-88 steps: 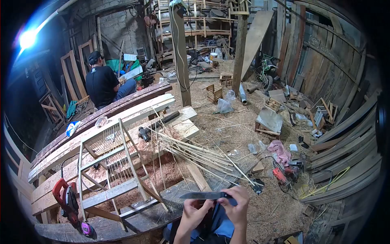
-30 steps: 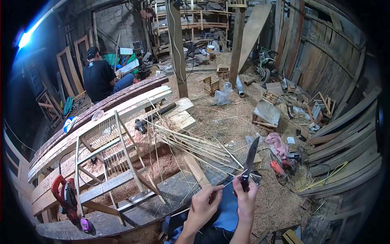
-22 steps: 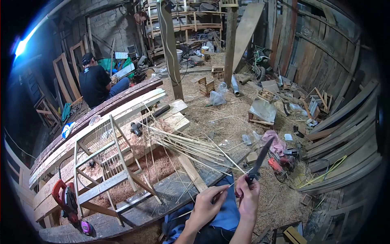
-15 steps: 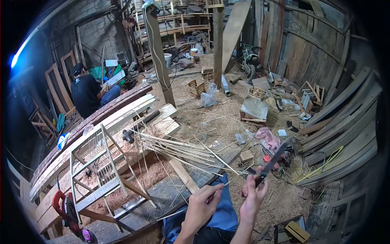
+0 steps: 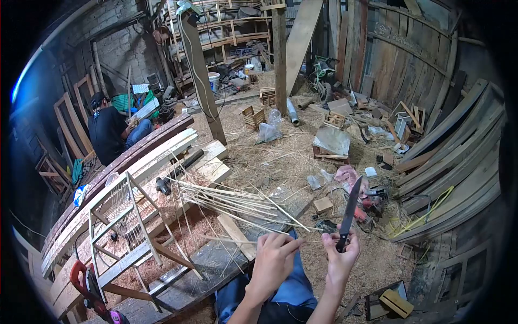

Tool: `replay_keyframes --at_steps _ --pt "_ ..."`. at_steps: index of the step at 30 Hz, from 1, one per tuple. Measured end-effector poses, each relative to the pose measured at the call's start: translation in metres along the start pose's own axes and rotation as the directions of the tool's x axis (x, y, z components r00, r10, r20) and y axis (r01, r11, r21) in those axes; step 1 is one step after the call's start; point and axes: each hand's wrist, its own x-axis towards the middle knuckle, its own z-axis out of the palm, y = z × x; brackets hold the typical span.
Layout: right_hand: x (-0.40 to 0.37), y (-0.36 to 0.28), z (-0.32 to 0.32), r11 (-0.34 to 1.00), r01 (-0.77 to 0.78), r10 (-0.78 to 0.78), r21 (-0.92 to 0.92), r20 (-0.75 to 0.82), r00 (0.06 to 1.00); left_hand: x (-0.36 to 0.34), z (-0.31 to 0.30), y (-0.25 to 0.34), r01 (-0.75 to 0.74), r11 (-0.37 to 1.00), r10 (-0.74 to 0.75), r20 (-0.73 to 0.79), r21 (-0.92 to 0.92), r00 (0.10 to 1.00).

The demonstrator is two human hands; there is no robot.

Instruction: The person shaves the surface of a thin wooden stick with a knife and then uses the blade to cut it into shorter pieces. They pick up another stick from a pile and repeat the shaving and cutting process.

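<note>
My right hand (image 5: 341, 260) grips a dark-handled knife (image 5: 350, 210), its long blade pointing up and away from me. My left hand (image 5: 272, 263) is closed in a pinch on a thin wooden stick, whose slim end (image 5: 312, 241) shows between the two hands, near the knife's handle. Just beyond my left hand, a bundle of thin sticks (image 5: 237, 201) lies fanned out on the workbench (image 5: 216, 270), beside a short flat board (image 5: 236, 235). Further left, a wooden frame with slats (image 5: 129, 232) rests on the bench.
A red and black tool (image 5: 86, 286) sits at the lower left. Long planks (image 5: 140, 159) run along the bench, with a dark tool (image 5: 163, 185) near them. A person (image 5: 108, 129) sits at the back left. Wooden posts (image 5: 279, 59) stand ahead; curved boards (image 5: 458, 162) lean right.
The knife has swung more upright, and my right hand has turned with it. My left hand has shifted slightly, its fingers still pinching the stick. The view has moved a little.
</note>
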Motion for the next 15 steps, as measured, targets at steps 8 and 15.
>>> replay_keyframes --at_steps 8,15 --pt "-0.013 0.015 0.023 0.989 -0.113 0.113 0.096 0.003 0.994 0.012 -0.012 -0.015 -0.003 0.969 0.081 -0.305 0.248 0.949" --pt "-0.054 0.021 0.078 0.913 -0.312 0.328 0.264 -0.021 0.944 -0.029 0.022 -0.035 0.158 0.867 -0.442 -0.583 -0.473 0.682"
